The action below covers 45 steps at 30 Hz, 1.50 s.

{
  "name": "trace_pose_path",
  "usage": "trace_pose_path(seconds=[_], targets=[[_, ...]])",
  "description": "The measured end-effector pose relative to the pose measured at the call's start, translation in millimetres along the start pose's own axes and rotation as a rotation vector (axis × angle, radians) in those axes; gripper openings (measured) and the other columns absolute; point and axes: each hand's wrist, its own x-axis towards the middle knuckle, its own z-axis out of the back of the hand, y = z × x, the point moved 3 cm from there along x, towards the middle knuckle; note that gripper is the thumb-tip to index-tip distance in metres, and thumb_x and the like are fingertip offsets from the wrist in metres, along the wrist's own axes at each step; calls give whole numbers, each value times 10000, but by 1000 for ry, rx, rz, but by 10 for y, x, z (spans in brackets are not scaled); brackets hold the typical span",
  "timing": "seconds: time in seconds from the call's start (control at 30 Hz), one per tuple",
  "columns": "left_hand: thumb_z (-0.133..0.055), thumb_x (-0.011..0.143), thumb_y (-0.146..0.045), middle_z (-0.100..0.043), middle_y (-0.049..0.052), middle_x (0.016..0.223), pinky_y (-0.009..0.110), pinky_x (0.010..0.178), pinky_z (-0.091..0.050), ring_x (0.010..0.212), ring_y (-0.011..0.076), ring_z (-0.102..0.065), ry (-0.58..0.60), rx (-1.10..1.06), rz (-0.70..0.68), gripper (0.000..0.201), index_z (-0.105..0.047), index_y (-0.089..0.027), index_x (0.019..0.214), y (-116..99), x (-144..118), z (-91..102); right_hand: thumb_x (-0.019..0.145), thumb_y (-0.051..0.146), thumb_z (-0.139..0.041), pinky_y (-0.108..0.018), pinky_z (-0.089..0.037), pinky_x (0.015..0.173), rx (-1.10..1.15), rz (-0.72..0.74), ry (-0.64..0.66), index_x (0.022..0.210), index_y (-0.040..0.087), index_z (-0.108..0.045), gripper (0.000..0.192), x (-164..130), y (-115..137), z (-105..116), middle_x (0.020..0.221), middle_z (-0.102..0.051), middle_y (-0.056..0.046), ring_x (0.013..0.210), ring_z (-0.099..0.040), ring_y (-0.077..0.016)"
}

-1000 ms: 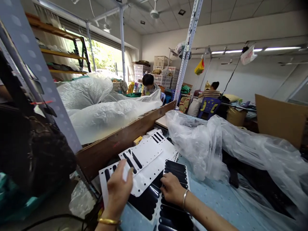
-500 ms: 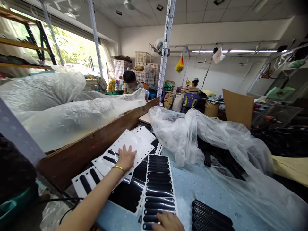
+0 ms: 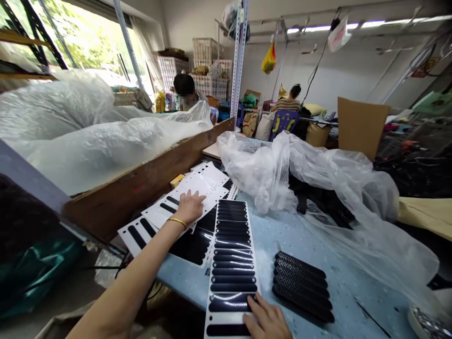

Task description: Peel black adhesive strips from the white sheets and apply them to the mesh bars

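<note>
Blue tabletop [image 3: 310, 245] in a cluttered workshop: left hand [image 3: 189, 207] lies flat, fingers spread, on the white punched sheets [image 3: 197, 188]; right hand [image 3: 266, 320] presses open-fingered on the black-strip sheet [image 3: 231, 254] beside them.

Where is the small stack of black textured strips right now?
In the head view, the black strips lie on the blue table, lower right of centre, just right of the long sticker sheet under the right hand.
</note>
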Motion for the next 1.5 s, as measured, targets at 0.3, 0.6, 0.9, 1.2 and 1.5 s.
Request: trace_pose_path(seconds=[0.3,0.6,0.9,1.2,1.5], targets=[[-476,910,-230,-702,45,806,248,702,-468,728,165,-638,-100,-451,-130,219,-688,-177,891,-729,-1607,92,790,267,-652,-483,-512,854,188,-22,20,1173,103,-591,421,36,42,310,1233,-625,-194,1188,-542,-372],[-675,788,-419,-661,49,626,216,542,-401,578,146,-560,327,-1472,518,318,-709,-116,698,-1009,-2722,-465,807,208,-673,-485,-528,815,375,-66,-7,1002,162,-623,206,-1,23,435,943,-698,-120,1000,-626,-319],[-799,696,-296,-665,53,629,225,557,-429,562,131,-576,308,-2084,813,218,-732,-99,760,-1230,-2660,-597,828,83,-566,-491,-520,885,416,-133,-125,1058,153,-637,251,332,188,254,1077,-679,-136,1084,-597,-300],[-760,746,-253,-726,73,760,254,641,-468,679,178,-637,286,-2088,696,282,-743,-147,1006,-1255,-2676,-509,828,201,-625,-523,-503,879,470,-202,-31,1121,166,-654,296,355,332,101,1113,-684,-139,1116,-584,-326],[-760,717,-324,-718,47,700,231,612,-442,632,163,-593,299,-1905,570,234,-778,-137,856,-1250,-2382,-370,883,203,-559,-488,-511,892,667,-294,-21,1053,212,-715,232,460,233,138,1022,-729,-101,1049,-633,-281]])
